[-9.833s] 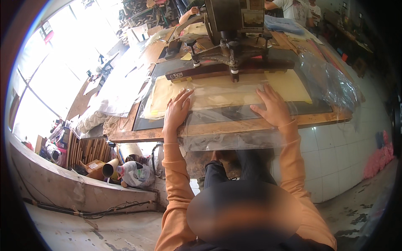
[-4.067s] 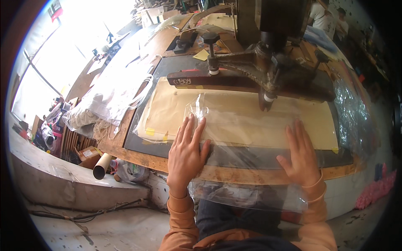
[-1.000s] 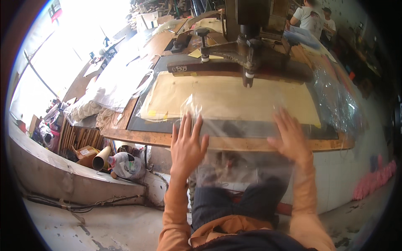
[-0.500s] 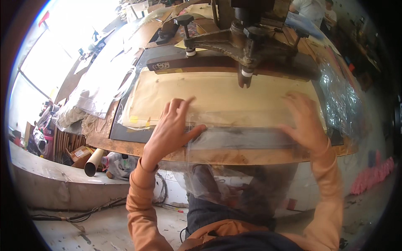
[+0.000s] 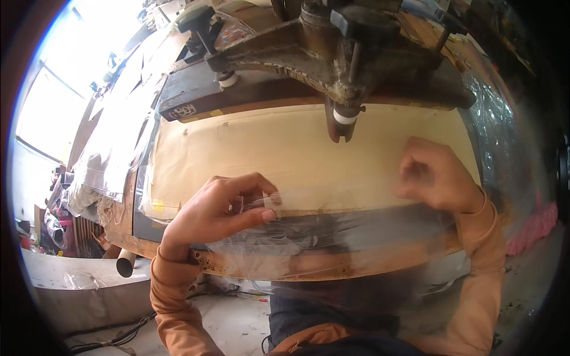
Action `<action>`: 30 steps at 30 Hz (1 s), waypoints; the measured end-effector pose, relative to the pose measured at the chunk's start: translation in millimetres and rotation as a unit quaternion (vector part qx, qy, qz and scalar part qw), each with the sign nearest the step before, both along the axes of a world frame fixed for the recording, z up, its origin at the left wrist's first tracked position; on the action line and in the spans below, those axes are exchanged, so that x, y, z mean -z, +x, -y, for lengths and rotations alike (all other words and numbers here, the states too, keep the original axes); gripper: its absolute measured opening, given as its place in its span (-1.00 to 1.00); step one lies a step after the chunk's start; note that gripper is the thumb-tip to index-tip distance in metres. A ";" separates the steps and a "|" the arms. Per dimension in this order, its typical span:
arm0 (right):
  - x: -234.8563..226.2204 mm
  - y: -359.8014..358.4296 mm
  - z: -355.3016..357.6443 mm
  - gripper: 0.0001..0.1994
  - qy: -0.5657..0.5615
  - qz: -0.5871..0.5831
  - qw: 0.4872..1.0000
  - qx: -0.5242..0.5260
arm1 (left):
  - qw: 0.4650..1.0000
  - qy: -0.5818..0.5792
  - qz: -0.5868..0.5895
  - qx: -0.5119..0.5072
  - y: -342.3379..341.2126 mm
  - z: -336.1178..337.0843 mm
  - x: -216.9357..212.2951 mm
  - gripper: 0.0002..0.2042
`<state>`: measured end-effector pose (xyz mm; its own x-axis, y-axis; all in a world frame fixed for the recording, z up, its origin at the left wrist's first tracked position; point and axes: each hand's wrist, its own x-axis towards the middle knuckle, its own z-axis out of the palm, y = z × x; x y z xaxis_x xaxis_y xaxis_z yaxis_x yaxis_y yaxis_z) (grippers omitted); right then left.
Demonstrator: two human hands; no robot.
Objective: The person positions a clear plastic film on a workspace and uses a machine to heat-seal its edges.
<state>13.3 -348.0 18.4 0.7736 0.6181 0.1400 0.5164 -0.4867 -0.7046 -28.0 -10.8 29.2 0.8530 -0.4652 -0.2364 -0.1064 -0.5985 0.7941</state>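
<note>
Across the table edge in front of me stretches a thin sheet of clear plastic film [image 5: 338, 237], wrinkled and partly see-through. My left hand [image 5: 217, 207] has the film's left part between thumb and curled fingers. On the right, my right hand [image 5: 436, 175] is closed, its fingers curled toward the thumb and slightly blurred, at the film's right part. Beneath and beyond both hands lies a wide cream sheet [image 5: 261, 154] on a dark board. Its near edge shows through the film.
A heavy metal press frame [image 5: 285, 56] with screw knobs and a dark bar [image 5: 237, 98] overhangs the sheet's far side. Crumpled clear plastic [image 5: 496, 124] lies at the right. White cloth [image 5: 107, 172] hangs at the left, above a cardboard tube [image 5: 126, 263].
Both hands have gone from spread fingers to curled ones, with the film now drawn between them. My view has moved closer to the press frame.
</note>
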 end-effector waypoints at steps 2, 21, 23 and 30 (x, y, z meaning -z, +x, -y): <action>-1.8 -1.8 1.1 -0.82 0.024 0.005 1.000 0.010 | 0.997 -0.072 0.030 -0.018 -1.8 1.7 9.5 -0.79; -9.3 2.2 23.3 -0.86 0.088 -0.077 0.992 0.050 | 0.992 -0.121 0.018 -0.032 -2.0 3.8 -2.6 -0.76; -10.7 3.1 25.2 -0.86 0.092 -0.090 0.990 0.053 | 0.985 -0.165 0.011 -0.042 -1.8 -0.6 -0.2 -0.79; -15.1 5.6 25.2 -0.88 0.095 -0.126 0.986 0.060 | 0.981 -0.182 0.027 -0.061 -2.6 -8.8 -2.3 -0.83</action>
